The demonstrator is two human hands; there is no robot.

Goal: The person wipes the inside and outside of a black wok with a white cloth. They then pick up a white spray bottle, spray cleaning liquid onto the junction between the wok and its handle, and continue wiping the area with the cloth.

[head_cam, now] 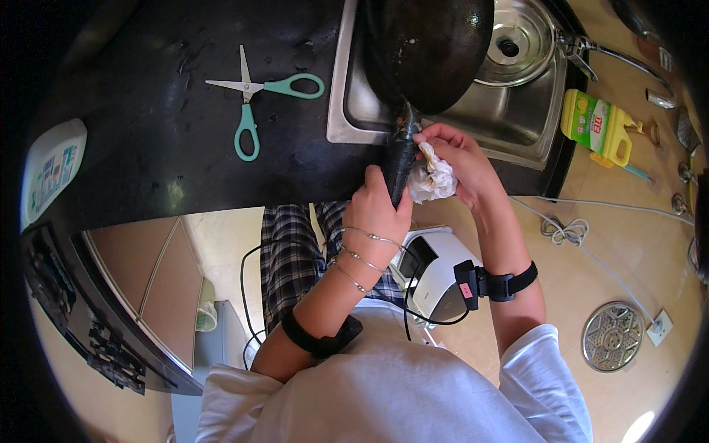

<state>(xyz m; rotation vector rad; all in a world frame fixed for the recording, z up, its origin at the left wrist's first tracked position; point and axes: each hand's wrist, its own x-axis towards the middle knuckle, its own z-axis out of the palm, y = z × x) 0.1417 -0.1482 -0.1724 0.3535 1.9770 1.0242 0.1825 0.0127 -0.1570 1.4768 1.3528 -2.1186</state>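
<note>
A dark wok (437, 55) hangs over the stainless steel sink (515, 116), its black handle (397, 160) pointing towards me. My left hand (376, 205) is wrapped around the lower end of that handle. In my right hand (457, 158) is a crumpled white tissue (435, 180) with brownish stains. The right fingertips are close beside the upper part of the handle, where it joins the wok; whether they touch it I cannot tell.
Teal-handled scissors (249, 88) lie spread on the black countertop (183, 133). A white bottle (54, 171) stands at the left. Right of the sink are the faucet (581, 52) and a yellow detergent bottle (595, 124). A round metal lid (509, 44) sits in the sink.
</note>
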